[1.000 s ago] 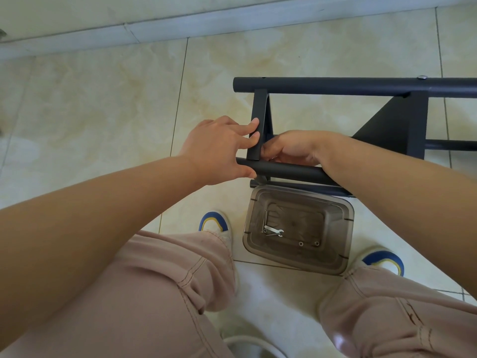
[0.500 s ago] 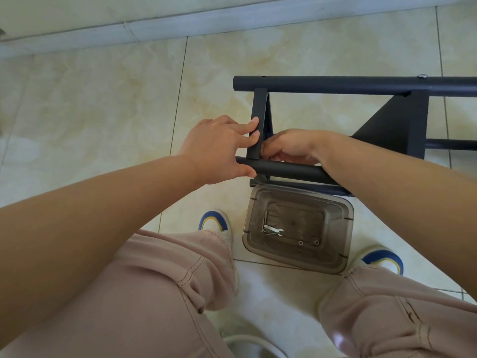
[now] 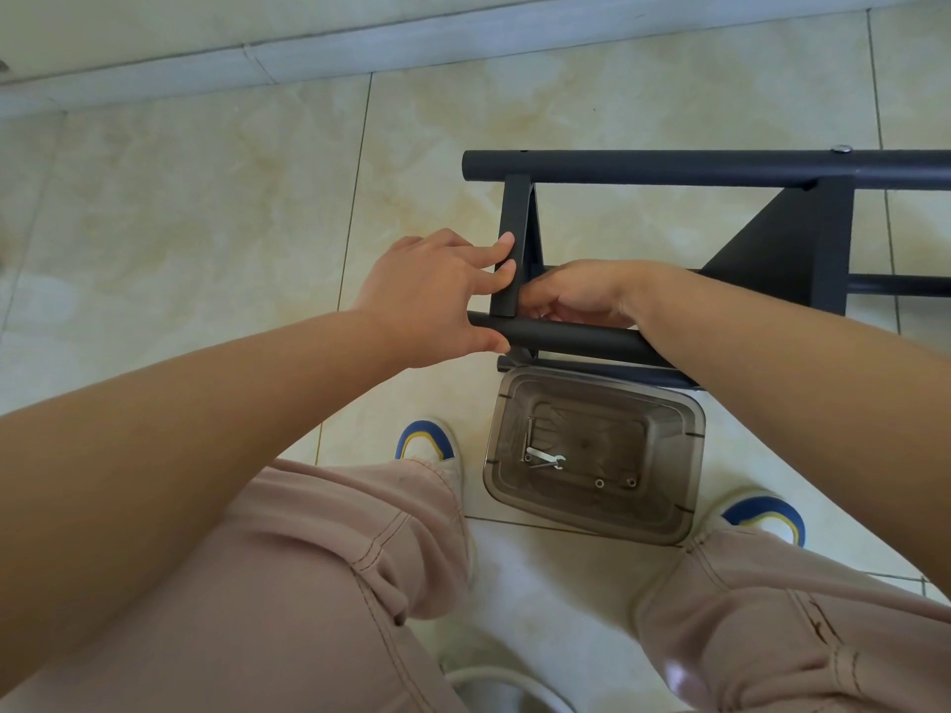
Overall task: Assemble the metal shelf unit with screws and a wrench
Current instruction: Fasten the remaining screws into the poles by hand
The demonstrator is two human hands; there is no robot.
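The dark metal shelf frame (image 3: 669, 169) lies on its side on the tiled floor (image 3: 206, 198), with its left end in the middle of the view and its right part running off the right edge. The left hand (image 3: 432, 295) has its fingers spread on the flat cross bar (image 3: 512, 249) and its thumb under the near tube (image 3: 571, 337). The right hand (image 3: 576, 295) is curled behind that tube; what its fingers pinch is hidden.

Just below the frame, between the two shoes, sits a clear plastic box (image 3: 684, 506) with a small wrench (image 3: 545, 459) and a few small round parts inside. Bare floor lies open to the left, up to the wall edge at the top.

Since a second ago, hands and frame have stayed where they were.
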